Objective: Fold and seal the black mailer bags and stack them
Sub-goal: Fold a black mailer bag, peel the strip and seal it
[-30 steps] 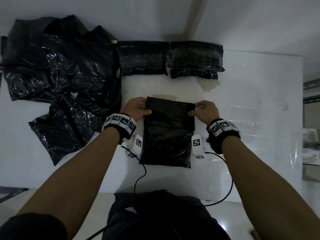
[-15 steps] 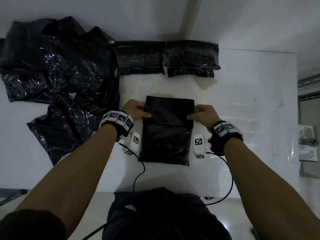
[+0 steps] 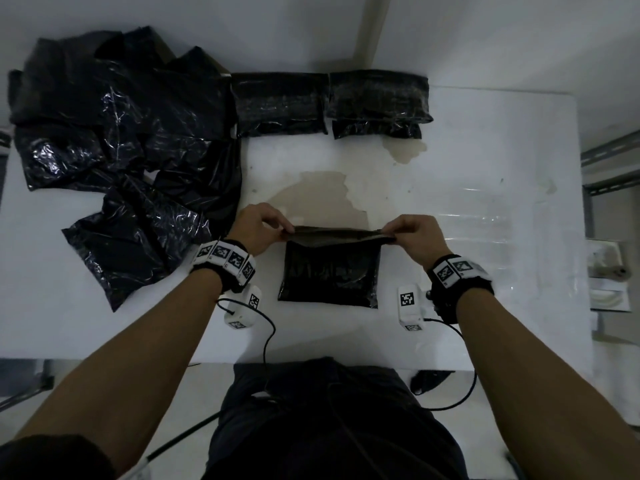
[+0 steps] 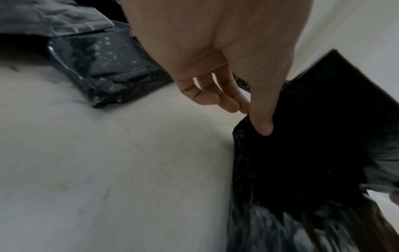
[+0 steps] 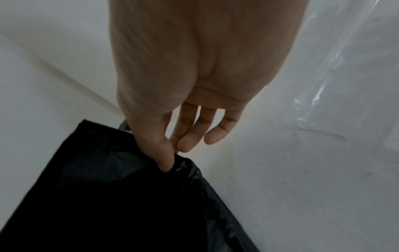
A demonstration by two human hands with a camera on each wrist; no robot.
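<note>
1. Mailer bag [image 3: 329, 271]: lies on the white table [image 3: 485, 202] at centre, directly in front of the person. Its near portion rests flat; its far edge is raised off the surface as a flap.
2. Left hand [image 3: 258, 228]: at 9 o'clock of the flap. Thumb and fingers are clamped on the flap's left corner in a pinch; the left wrist view shows the thumb [image 4: 262, 122] pressed onto the black film, with the fingers behind it.
3. Right hand [image 3: 414, 237]: at 3 o'clock of the flap. Thumb and fingers are clamped on the right corner; the right wrist view shows the thumb [image 5: 165, 153] on top of the film.
4. Sealed bags [image 3: 329, 102]: two folded black packets lie side by side at 12 o'clock, against the far table edge, well apart from the held bag.
5. Loose bags [image 3: 121, 150]: a crumpled heap of black mailers lies at 10 o'clock.
6. Stain [image 3: 322, 199]: a tan patch on the table just beyond the flap.
</note>
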